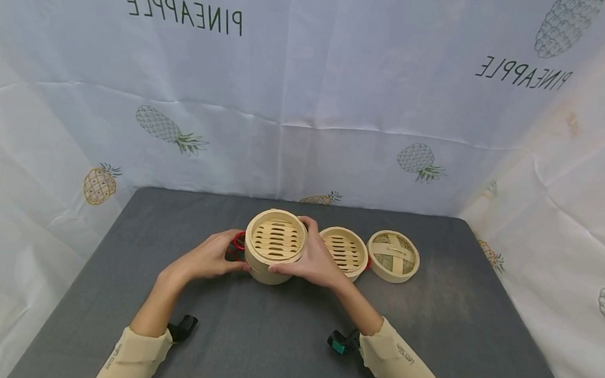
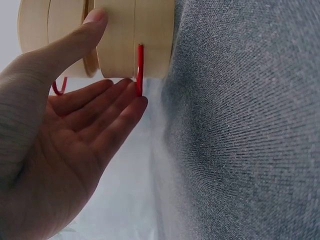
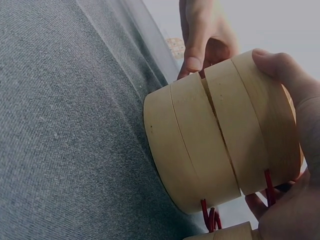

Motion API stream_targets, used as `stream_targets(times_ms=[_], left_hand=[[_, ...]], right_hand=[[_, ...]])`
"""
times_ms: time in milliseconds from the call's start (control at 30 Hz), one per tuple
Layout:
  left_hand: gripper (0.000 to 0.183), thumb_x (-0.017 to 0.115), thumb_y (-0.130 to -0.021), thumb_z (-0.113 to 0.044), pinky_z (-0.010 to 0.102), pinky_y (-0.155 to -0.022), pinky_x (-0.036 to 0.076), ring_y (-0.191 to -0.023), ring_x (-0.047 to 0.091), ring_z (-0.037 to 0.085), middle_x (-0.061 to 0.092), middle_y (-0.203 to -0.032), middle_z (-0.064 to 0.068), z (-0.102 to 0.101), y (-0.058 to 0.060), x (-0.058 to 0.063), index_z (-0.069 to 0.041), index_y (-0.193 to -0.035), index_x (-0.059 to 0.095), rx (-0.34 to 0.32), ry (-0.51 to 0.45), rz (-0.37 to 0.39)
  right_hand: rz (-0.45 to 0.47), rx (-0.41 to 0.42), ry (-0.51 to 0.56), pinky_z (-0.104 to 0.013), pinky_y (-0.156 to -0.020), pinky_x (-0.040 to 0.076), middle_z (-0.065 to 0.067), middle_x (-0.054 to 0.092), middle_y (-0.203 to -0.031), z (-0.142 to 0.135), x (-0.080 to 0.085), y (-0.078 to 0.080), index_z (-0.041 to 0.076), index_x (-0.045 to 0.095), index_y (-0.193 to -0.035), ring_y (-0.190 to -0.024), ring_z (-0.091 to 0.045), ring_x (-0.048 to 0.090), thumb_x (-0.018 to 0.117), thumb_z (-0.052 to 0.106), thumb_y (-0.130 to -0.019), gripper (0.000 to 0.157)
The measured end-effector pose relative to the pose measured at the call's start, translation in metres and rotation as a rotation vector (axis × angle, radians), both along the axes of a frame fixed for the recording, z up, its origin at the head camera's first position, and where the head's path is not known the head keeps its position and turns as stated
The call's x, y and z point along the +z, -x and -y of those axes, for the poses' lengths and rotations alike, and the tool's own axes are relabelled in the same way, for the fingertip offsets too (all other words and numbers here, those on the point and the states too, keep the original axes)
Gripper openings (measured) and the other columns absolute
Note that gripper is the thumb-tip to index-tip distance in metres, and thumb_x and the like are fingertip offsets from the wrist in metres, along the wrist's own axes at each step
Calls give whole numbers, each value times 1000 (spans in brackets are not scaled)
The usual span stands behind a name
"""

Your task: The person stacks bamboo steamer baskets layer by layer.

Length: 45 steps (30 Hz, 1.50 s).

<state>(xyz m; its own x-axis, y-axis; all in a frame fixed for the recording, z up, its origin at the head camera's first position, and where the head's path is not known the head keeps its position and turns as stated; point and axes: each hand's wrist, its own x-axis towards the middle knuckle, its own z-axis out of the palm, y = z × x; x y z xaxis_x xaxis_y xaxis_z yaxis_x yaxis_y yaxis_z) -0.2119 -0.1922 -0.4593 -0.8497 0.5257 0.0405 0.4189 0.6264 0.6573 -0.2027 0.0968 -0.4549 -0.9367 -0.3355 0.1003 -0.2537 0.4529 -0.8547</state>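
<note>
Two round bamboo steamer baskets stand stacked on the dark table. My right hand grips the upper steamer basket, its thumb on the near side and fingers round the far right side. A narrow wedge-shaped gap shows between this basket and the lower steamer basket in the right wrist view. At the left of the stack, my left hand holds the lower basket. Its thumb rests on the wall by the seam, while its fingers reach along the far side, near a red loop handle.
Right beside the stack sits another slatted steamer basket, partly behind my right hand. Farther right lies a woven steamer lid with crossed bands. The grey table ends at a white pineapple-print curtain behind and at both sides.
</note>
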Motion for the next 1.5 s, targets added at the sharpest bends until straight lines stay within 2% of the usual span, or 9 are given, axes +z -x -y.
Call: stream_targets(times_ms=[567,933,1200,1367,1500], left_hand=[[70,90,-91,-28,44,-93,62,-111,73,25,73,-124,14,0,1,0,3,-145,58,4,26,-6],[71,90,-91,-29,45,-93,63,-111,73,26,73,-124,14,-3,1,2,3,-145,57,6,25,-1],[70,90,-92,-29,46,-94,63,-112,73,27,73,-124,15,-3,1,1,4,-145,58,-1,17,5],[70,90,-92,-30,47,-94,63,-112,73,27,73,-124,15,-3,1,2,4,-145,58,1,21,3],[70,90,-92,-30,46,-94,63,-112,73,26,73,-124,14,-3,0,3,3,-145,58,3,24,0]], right_hand=[[25,43,-9,-50,-117,49,-11,49,-157,3,0,4,19,22,-167,-137,-26,61,100,44,-72,126],[33,55,-26,-53,-119,47,-15,48,-158,2,3,4,15,20,-168,-138,-30,60,99,39,-74,125],[61,69,-26,-53,-121,45,-17,47,-160,1,5,3,13,16,-170,-142,-31,58,98,41,-75,128],[65,79,-33,-55,-123,44,-18,45,-163,0,5,3,13,13,-171,-146,-32,55,97,48,-75,132],[51,91,-37,-57,-126,42,-18,38,-169,-3,5,1,14,9,-173,-153,-33,50,95,63,-73,141]])
